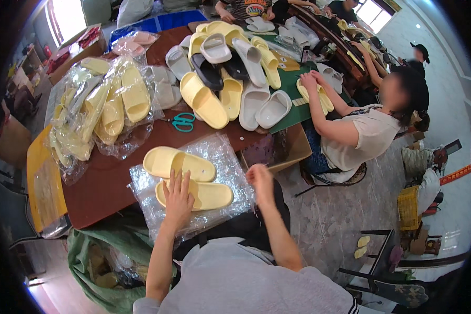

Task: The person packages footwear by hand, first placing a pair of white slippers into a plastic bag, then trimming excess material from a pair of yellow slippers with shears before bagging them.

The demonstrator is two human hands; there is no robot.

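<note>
A pair of yellow slide slippers lies side by side on a clear plastic bag (222, 157) at the table's near edge. My left hand (178, 196) rests flat with fingers spread on the nearer slipper (212, 196), its fingertips reaching toward the farther slipper (167, 159). By the bag's right edge is my right hand (261, 180), slightly blurred, with its fingers curled together. Whether it pinches the bag's edge is hard to see. Teal-handled scissors (183, 122) lie on the table beyond the slippers.
Bagged yellow slippers (112, 102) are heaped at the left. A pile of loose yellow, grey and black slippers (204, 97) covers the far middle. An open cardboard box (293, 149) stands at the right, near a seated co-worker (366, 125) handling slippers. A green sack (89, 261) sits below the table.
</note>
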